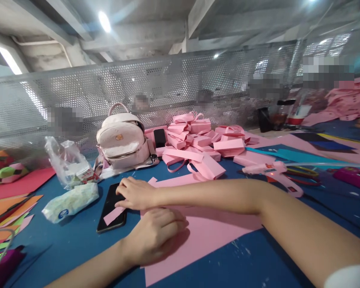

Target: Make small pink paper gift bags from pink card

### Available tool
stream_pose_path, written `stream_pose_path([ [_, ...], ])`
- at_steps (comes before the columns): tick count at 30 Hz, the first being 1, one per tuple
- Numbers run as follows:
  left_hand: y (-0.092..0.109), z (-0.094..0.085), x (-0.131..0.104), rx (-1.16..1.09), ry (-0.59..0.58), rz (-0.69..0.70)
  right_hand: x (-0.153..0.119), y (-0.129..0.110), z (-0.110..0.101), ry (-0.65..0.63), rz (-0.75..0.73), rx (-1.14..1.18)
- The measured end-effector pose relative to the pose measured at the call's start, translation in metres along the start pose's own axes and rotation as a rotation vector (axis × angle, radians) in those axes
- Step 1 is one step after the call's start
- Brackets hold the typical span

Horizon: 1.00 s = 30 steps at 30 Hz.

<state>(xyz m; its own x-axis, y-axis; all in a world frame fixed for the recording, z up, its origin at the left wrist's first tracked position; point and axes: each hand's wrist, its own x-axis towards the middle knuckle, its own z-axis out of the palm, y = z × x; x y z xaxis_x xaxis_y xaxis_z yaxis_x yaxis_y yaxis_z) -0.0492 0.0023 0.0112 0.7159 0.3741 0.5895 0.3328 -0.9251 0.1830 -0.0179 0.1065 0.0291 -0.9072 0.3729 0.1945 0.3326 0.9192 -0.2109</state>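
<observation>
Right arm (258, 198) bent at elbow, crossing just beyond left hand (157, 236). Left: palm down over pink sheet (222, 224), fingers curled together, grip hidden. Right hand (138, 195): fingers bent over phone (110, 200), pink strip (112, 217) by thumb; can't tell if pinched.

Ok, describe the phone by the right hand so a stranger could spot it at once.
On the blue table, find the pale backpack. In front of it, by the right hand, is a black phone. It lies flat with a pink paper strip across it, while the other phone stands upright beside the backpack.
</observation>
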Motion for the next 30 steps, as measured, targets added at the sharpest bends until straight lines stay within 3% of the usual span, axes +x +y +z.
stream_pose_path([
  [4, 0.0, -0.001, -0.001, -0.009, -0.004, 0.003, 0.0, 0.006, 0.002, -0.043, 0.131, 0.103],
  [7, 0.001, -0.002, -0.001, -0.012, -0.004, 0.008, -0.001, 0.011, 0.002, -0.121, 0.143, 0.155],
  [16, 0.002, -0.001, -0.003, -0.004, -0.015, -0.011, -0.01, 0.022, -0.017, -0.281, -0.105, 0.24],
  [23, 0.0, 0.001, -0.006, -0.013, -0.027, -0.018, -0.013, 0.025, -0.02, -0.248, -0.148, 0.271],
  [30, -0.001, 0.0, -0.004, -0.02, -0.025, -0.016, -0.009, 0.037, -0.021, -0.325, -0.205, 0.388],
])
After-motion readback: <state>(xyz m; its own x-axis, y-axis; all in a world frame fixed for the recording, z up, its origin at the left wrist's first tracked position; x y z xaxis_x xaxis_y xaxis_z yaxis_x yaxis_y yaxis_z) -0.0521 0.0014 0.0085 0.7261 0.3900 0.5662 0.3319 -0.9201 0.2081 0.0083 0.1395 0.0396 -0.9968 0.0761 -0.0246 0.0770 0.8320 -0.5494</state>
